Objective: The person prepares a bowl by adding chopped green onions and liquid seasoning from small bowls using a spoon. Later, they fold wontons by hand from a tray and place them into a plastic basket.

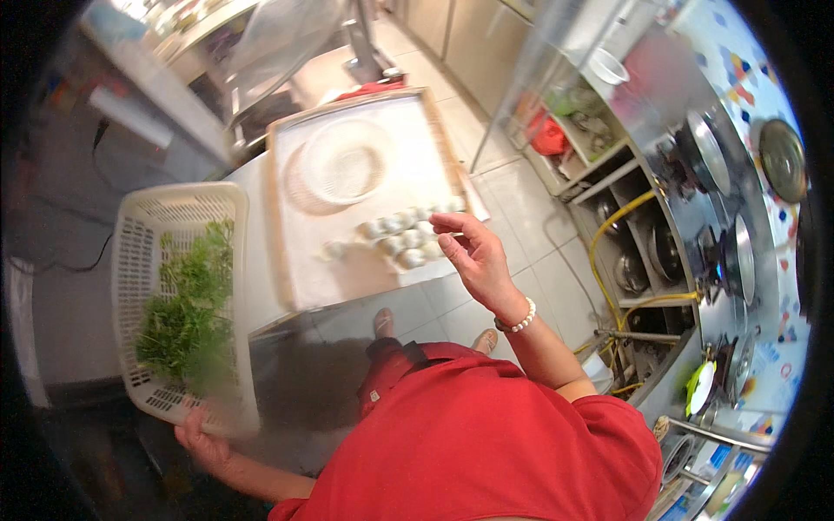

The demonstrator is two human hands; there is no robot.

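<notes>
My left hand (pixel 203 439) grips the near end rim of a long white plastic basket (pixel 238 260), slotted along its walls. Leafy green herbs (pixel 189 299) lie inside it, partly blurred. My right hand (pixel 479 260) is raised by the near right corner of a wood-edged board (pixel 365 277), thumb and fingers apart with nothing seen between them. Just left of its fingertips, several small pale rounded food pieces (pixel 410 238), which look like dumplings, sit in rows. A round white plastic basket (pixel 345 163) stands farther back on the board, washed out by glare.
At the right runs a stove counter with pans (pixel 707 153) and a blue flame showing under one. A yellow gas hose (pixel 603 247) hangs before shelves of metal bowls (pixel 631 270). Tiled floor (pixel 521 195) lies between. Clear sheeting (pixel 280 52) rises behind the board.
</notes>
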